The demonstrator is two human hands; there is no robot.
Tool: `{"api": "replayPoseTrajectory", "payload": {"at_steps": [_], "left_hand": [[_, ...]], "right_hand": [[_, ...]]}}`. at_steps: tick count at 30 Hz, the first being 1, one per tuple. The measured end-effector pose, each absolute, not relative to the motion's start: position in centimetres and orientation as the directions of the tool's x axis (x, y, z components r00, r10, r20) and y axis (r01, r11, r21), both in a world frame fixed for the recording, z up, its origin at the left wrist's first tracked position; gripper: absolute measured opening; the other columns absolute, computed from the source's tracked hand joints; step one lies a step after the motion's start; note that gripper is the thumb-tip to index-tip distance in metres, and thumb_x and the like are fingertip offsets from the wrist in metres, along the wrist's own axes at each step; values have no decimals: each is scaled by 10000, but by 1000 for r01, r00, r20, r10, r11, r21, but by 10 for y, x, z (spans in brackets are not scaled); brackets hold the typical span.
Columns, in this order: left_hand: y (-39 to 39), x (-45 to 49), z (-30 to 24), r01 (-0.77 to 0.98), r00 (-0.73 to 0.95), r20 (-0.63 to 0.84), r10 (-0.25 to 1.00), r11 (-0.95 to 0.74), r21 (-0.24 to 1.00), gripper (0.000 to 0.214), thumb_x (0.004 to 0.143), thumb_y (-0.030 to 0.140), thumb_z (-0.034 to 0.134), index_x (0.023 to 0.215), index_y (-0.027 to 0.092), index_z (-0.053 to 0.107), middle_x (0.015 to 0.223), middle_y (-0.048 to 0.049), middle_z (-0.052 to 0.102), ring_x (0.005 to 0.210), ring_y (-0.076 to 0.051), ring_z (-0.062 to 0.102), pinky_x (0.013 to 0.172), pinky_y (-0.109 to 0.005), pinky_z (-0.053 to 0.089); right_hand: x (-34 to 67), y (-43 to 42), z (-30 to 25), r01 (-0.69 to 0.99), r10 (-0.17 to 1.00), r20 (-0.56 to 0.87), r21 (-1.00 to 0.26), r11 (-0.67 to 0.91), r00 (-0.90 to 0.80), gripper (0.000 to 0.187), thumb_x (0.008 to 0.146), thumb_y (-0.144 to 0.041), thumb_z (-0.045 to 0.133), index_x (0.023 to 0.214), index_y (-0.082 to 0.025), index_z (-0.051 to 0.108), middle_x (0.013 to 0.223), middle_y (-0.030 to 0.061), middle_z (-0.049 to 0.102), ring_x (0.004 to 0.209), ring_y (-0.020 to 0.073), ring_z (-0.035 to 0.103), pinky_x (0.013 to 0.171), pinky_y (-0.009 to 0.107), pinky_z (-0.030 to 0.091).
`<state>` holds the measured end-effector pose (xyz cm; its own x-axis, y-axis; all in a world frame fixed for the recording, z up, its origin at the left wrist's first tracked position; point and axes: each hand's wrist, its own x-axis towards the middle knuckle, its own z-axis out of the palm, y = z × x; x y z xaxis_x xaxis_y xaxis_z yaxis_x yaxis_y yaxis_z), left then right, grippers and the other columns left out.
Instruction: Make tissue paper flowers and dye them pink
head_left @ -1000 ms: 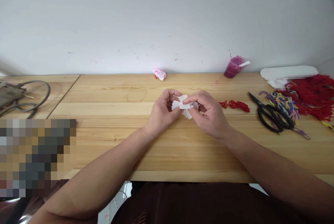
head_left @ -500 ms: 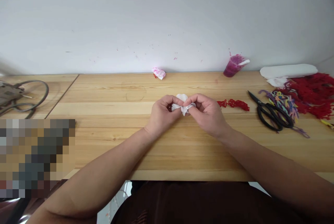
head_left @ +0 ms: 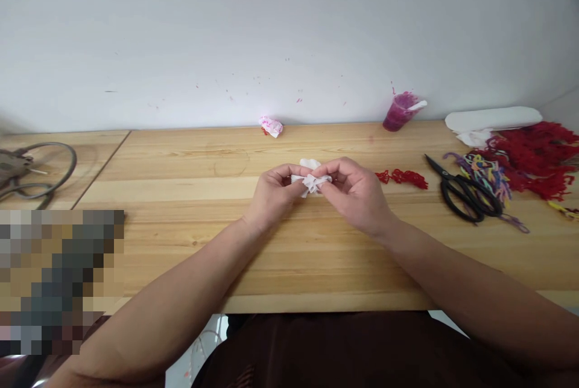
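Observation:
Between my two hands, above the middle of the wooden table point(head_left: 289, 255), is a crumpled white tissue point(head_left: 311, 183) with gathered folds. My left hand point(head_left: 275, 195) pinches its left side with thumb and fingers. On the other side my right hand point(head_left: 357, 195) is closed on the tissue too, thumb and forefinger close to the left hand's fingertips. Part of the tissue is hidden behind the fingers. Just right of my right hand lies red yarn point(head_left: 409, 178) in short, crinkled pieces.
Black scissors point(head_left: 465, 192) rest partly on multicoloured yarn point(head_left: 491, 177) at the right, beside a red yarn heap point(head_left: 534, 155) and a white roll-shaped item point(head_left: 493, 117). Against the wall stand a purple-stained cup point(head_left: 399, 112) and a pink-spotted white bundle point(head_left: 271, 127). A grey cable point(head_left: 67, 155) lies left.
The tissue's folds have shifted and bunched more between my fingertips, and both hands keep hold of it. The whole view has moved slightly, so things appear a little further left.

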<state>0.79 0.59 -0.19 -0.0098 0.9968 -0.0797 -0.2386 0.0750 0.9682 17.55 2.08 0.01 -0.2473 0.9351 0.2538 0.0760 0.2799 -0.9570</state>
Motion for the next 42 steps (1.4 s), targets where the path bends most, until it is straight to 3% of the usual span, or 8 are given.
{"api": "replayPoseTrajectory", "payload": {"at_steps": [8,15,21,26,30,33,36,42], "left_hand": [[6,7,-4,-101,-16,-108,994,105,989,206,663,204,839,858,151,798,724,-5,728,609,-106,568,579,-219,422],[11,4,-1,-472,33,-230,973,218,854,214,610,176,885,780,133,761,734,-22,735,686,-112,666,710,-223,550],[13,1,4,-580,99,-342,935,333,744,115,712,11,764,770,107,745,813,-53,744,709,-97,692,660,-167,582],[11,1,7,-549,169,-374,912,403,732,115,744,-12,725,765,100,742,771,-46,720,648,-83,675,607,-147,584],[8,1,8,-512,219,-358,908,420,750,119,704,31,799,781,102,743,727,-35,703,613,-81,658,549,-135,558],[8,1,8,-481,222,-361,906,424,768,184,673,74,856,813,108,742,743,-39,711,624,-93,663,533,-145,554],[8,2,5,-474,209,-373,904,427,770,180,683,74,852,812,113,732,764,-39,715,659,-97,676,564,-150,562],[8,3,0,-490,205,-360,910,414,767,160,694,49,819,809,108,724,778,-40,710,670,-91,672,594,-154,565]], "right_hand": [[174,19,6,100,964,81,-989,109,-251,146,797,-276,779,907,-192,732,910,56,768,811,188,712,794,369,592],[187,30,19,-86,950,155,-987,137,-270,205,855,-338,742,1010,-205,724,888,20,718,798,157,689,735,325,592],[191,35,12,110,921,227,-955,274,-316,215,832,-276,748,1030,-205,704,939,41,728,832,176,668,737,341,542],[188,27,13,356,839,408,-771,528,-360,254,797,-217,772,1040,-245,701,944,20,729,873,196,646,785,371,469],[188,24,18,378,856,377,-779,500,-354,297,780,-256,798,1057,-247,692,900,5,716,854,195,640,801,370,458],[188,26,18,361,865,352,-802,476,-359,202,798,-244,771,988,-236,702,878,1,722,819,180,632,791,353,467],[187,26,17,358,873,352,-810,465,-339,47,808,-224,741,816,-222,694,769,-10,697,725,157,594,710,322,456],[185,26,13,343,908,280,-858,382,-312,109,806,-280,755,756,-215,683,667,-16,646,606,132,515,569,283,414]]}}
